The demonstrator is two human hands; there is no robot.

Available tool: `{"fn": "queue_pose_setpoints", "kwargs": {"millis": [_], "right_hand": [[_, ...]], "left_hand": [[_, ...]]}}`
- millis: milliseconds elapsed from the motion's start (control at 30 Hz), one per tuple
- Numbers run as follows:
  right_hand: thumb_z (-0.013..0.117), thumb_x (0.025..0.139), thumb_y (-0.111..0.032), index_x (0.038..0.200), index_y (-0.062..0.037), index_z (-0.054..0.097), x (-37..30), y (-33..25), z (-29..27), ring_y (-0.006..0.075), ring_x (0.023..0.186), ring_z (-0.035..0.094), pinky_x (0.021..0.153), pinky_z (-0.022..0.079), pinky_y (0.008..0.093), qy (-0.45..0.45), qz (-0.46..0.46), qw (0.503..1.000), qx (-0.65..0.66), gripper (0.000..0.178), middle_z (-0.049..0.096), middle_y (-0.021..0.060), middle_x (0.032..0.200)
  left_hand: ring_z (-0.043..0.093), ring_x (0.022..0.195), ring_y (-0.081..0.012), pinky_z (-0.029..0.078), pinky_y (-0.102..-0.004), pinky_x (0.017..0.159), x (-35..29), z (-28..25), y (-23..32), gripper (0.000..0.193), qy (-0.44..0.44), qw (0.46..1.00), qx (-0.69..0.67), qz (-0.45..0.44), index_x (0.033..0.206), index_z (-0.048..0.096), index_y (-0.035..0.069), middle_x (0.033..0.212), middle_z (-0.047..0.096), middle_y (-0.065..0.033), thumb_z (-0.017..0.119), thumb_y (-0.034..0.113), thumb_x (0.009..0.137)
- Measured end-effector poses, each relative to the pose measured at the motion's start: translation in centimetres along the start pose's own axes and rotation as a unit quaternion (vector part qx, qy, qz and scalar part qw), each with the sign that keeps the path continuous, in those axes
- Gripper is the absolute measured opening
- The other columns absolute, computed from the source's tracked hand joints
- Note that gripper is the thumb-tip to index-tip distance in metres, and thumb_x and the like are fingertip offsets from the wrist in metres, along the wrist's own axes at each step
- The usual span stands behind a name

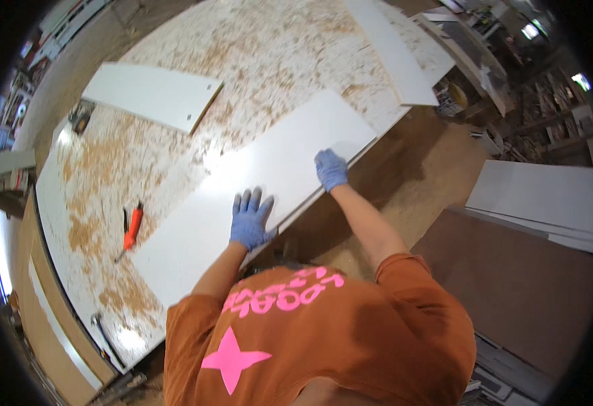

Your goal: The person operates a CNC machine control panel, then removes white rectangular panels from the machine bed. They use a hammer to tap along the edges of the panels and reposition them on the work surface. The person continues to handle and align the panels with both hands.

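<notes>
A long white board (242,183) lies along the near edge of the worktable, in front of me. My left hand (250,222), in a blue-grey glove, rests flat on the board near its front edge with the fingers spread. Farther right, my right hand (331,169), gloved too, is at the board's surface close to that same edge. Its fingers are curled in, and whatever they may hold is hidden. To the left of the board lies an orange-red hand tool (133,227) with a black lever and a thin metal tip.
Brown scuffs mark the white worktable (256,54). A second white panel (153,95) lies at the far left, a long strip (394,54) at the far right. A hammer-like tool (107,342) sits near the left edge. Stacked white sheets (537,199) and a brown panel (506,284) stand right.
</notes>
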State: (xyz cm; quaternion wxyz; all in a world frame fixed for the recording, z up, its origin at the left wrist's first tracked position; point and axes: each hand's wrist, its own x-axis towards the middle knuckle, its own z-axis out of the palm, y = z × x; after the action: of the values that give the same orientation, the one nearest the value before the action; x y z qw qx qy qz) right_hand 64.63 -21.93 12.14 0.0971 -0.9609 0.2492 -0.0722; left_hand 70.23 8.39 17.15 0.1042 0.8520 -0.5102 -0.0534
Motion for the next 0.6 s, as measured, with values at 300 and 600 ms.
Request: {"fn": "queue_pose_setpoints", "kwargs": {"millis": [300, 600], "right_hand": [[0.049, 0.092, -0.029, 0.097, -0.0117, 0.059, 2.6, -0.6, -0.6, 0.0351, 0.088, 0.065, 0.076, 0.051, 0.0490, -0.039, 0.172, 0.982, 0.066, 0.021, 0.064, 0.0134, 0.096], [0.051, 0.085, -0.012, 0.089, -0.0123, 0.059, 0.2, -0.6, -1.6, 0.0304, 0.082, 0.065, 0.072, 0.049, 0.0489, 0.012, -0.044, 0.998, -0.040, 0.009, 0.064, 0.0111, 0.090]], "left_hand": [[0.022, 0.140, -0.0424, 0.008, -0.0541, 0.116, 0.3, 0.2, 0.5, 0.083, -0.024, 1.000, 0.007, -0.002, 0.142, 0.042, 0.020, 0.151, 0.028, -0.0194, 0.065, 0.055, 0.070], [0.020, 0.141, -0.0415, 0.006, -0.0533, 0.116, 0.0, 0.1, 0.2, 0.086, -0.041, 0.999, 0.019, -0.015, 0.145, 0.039, 0.021, 0.153, 0.027, -0.0193, 0.062, 0.060, 0.071]]}}
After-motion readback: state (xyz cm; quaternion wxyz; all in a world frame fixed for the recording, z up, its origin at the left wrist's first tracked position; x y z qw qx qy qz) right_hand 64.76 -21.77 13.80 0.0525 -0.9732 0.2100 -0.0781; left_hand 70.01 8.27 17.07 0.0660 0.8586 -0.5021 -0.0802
